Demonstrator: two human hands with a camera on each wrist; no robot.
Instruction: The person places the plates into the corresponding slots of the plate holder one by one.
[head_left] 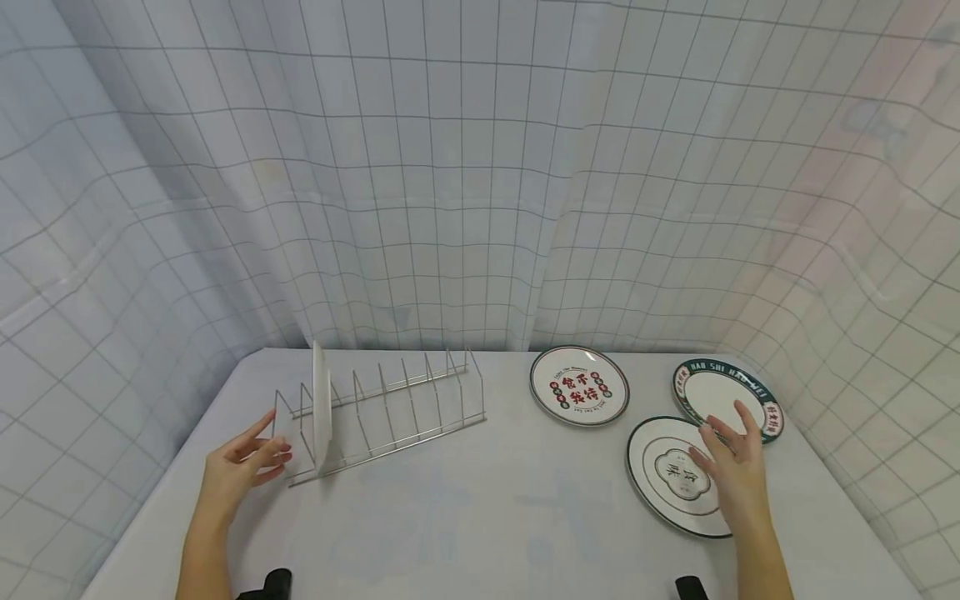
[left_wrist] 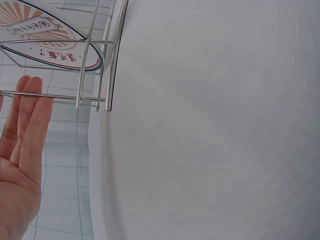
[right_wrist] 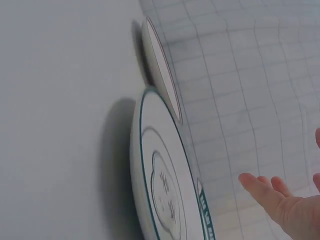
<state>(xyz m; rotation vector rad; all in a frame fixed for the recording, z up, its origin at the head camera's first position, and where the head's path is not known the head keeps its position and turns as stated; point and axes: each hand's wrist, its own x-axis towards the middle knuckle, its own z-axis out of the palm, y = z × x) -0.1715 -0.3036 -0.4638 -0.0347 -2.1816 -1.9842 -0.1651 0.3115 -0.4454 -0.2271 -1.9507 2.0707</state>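
At the left end of a wire dish rack (head_left: pixel 408 437) is my left hand (head_left: pixel 236 467), its fingers mostly straight. In the left wrist view its fingertips (left_wrist: pixel 31 82) overlap an end wire of the rack. One plate (head_left: pixel 322 408) stands upright in a slot near that end; its face shows an orange sunburst print in the left wrist view. My right hand (head_left: pixel 735 479) hovers over a green-rimmed plate (head_left: pixel 663 471), fingers spread and nothing in them. Beyond its fingertips lies a plate with a green lettered band (head_left: pixel 772 400).
A third flat plate with red characters (head_left: pixel 580 386) lies at the back, right of the rack. A white cloth covers the table (head_left: pixel 480 525). Grid-patterned curtains (head_left: pixel 457 183) hang close behind the table and along both sides.
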